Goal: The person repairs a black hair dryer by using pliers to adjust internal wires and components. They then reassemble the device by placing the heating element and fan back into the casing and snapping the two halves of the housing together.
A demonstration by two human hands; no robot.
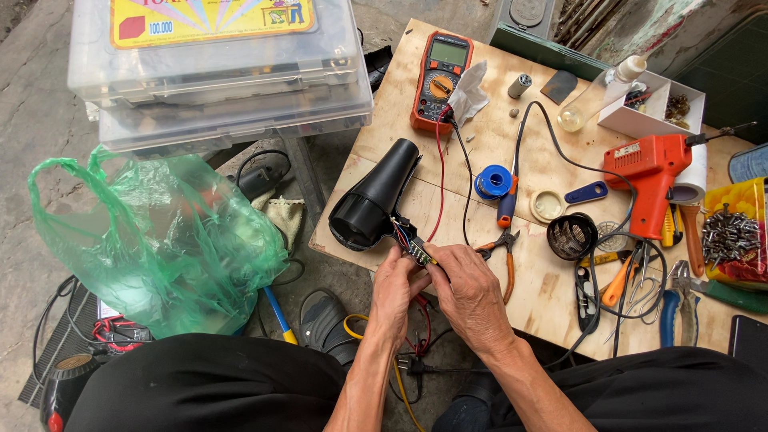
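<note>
A black hair dryer body [374,197] lies on the wooden board [448,144], nozzle end toward me, with coloured wires coming out of it. Those wires lead to a small switch part [419,251] at the board's near edge. My left hand [394,293] and my right hand [468,290] both pinch this part between their fingertips, thumbs close together. Below my hands a thin cable with a plug [408,366] hangs toward the floor.
An orange multimeter [438,80] with red and black leads, a blue solder spool [494,181], orange-handled pliers [504,256], an orange soldering gun [650,178], screwdrivers and a screw box [732,236] crowd the board. Clear plastic boxes [216,72] and a green plastic bag [160,240] stand left.
</note>
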